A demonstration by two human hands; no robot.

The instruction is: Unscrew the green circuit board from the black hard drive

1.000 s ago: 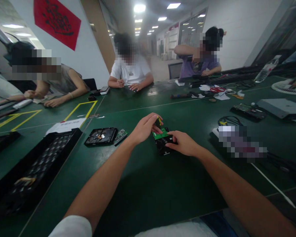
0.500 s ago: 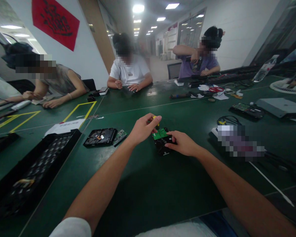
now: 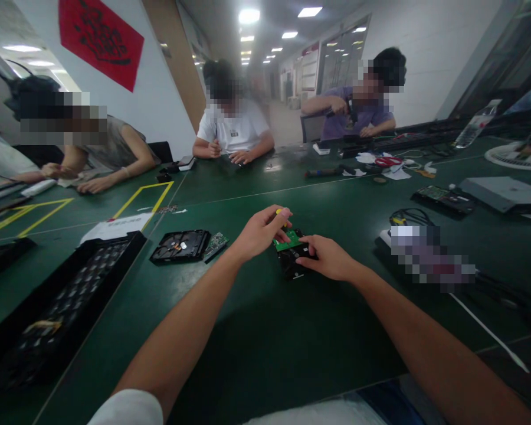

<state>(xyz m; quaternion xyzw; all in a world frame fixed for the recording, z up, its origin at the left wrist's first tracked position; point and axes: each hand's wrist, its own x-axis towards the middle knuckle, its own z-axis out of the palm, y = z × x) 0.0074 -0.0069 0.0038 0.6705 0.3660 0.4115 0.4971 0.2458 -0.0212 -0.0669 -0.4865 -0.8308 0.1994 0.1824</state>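
Note:
A hard drive [image 3: 292, 264] lies on the green table in front of me, its green circuit board [image 3: 288, 241] facing up. My left hand [image 3: 262, 234] is closed around the yellow handle of a screwdriver [image 3: 281, 216], held over the far end of the board. The screwdriver's tip is hidden by my fingers. My right hand [image 3: 326, 255] grips the drive's right side, thumb and forefinger on its upper face. Left of my hands, a second hard drive [image 3: 179, 245] rests beside a loose circuit board [image 3: 216, 246].
A long black tray [image 3: 71, 295] with small parts stands at left. On the right lie a blurred-out object [image 3: 429, 254] with cables, another drive [image 3: 443, 199] and a grey case [image 3: 507, 193]. A water bottle [image 3: 477, 124] stands farther back. Several people sit across the table.
My left fingers have shifted slightly on the yellow handle, and their tips now sit lower by the board. The right hand and the drive stay put. The person in purple has lowered a hand slightly.

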